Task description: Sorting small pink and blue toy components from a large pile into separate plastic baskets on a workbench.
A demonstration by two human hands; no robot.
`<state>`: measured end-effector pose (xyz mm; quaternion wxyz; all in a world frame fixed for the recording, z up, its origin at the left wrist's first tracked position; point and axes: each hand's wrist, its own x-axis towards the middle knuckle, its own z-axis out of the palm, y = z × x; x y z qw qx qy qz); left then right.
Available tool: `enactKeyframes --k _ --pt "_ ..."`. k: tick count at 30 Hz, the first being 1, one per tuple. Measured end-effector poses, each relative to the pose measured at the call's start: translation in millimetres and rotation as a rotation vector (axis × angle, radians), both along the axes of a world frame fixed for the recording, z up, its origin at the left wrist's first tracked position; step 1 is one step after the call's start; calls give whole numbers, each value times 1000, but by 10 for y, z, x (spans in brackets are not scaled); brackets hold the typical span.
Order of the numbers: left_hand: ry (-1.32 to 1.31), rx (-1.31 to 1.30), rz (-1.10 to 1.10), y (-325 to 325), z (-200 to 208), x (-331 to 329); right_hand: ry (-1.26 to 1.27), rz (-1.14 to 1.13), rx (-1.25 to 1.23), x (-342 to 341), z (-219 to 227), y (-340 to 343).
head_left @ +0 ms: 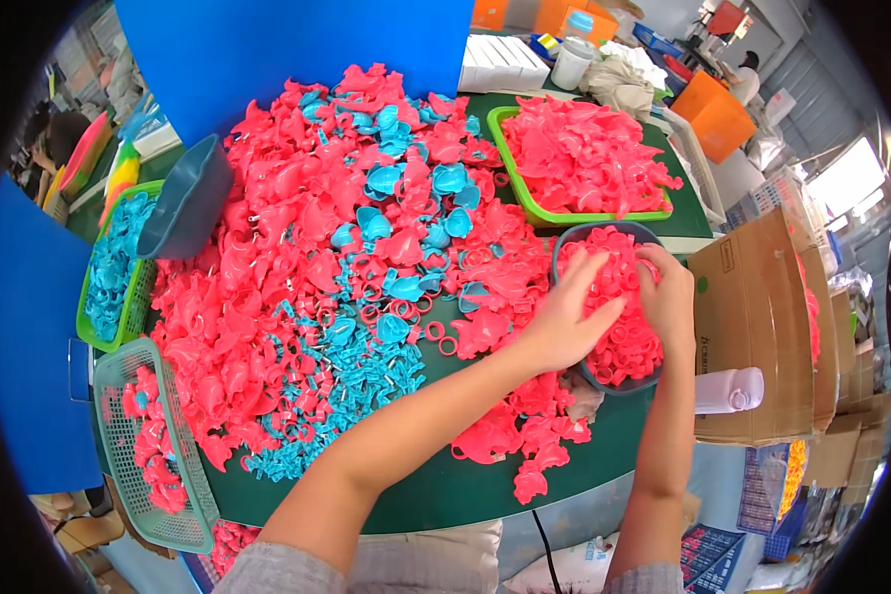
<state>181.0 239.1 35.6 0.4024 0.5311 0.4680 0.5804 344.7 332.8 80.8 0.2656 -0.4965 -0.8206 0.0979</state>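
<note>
My left hand (570, 319) rests on a heap of small pinkish-red plastic parts (622, 342), many of them ring-shaped, that fills a round dark grey-blue basin (604, 384). Its fingers are spread, with nothing seen in them. Across from it, at the basin's right side, my right hand (669, 300) bends over the same heap, fingers slightly curved and apart, touching the parts. I see nothing held in it, though its palm side is hidden. Left of the basin spreads a large pile of red shell-like parts (287, 218), mixed with blue cup-shaped pieces (449, 179) and small blue clips (366, 396).
A green basket (506, 170) of red parts stands behind the basin. Left are a green basket (141, 309) of blue parts, a tilted dark basin (183, 198) and a pale green basket (190, 445). A cardboard box (747, 327) and pink bottle (731, 390) are right.
</note>
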Motion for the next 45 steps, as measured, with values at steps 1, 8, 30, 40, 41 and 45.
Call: enactKeyframes --k 1,8,30,40,41,45 --pt "96 121 74 -129 -1 -185 15 40 175 -160 -2 -109" --pt "911 -75 388 -798 -297 -1569 8 641 -84 -1309 -587 -1090" --pt "856 -38 576 -1121 -488 -1830 -11 530 111 -1897 -903 -1022" --pt "479 -116 643 -1222 -439 -2085 -186 526 -148 -2127 -1045 -1006" --pt "482 -113 648 -1185 -484 -2137 -183 531 -144 -2097 -1055 -1008" --pt "796 62 529 -1068 -612 -2211 33 512 -50 -1948 -1051 -1016"
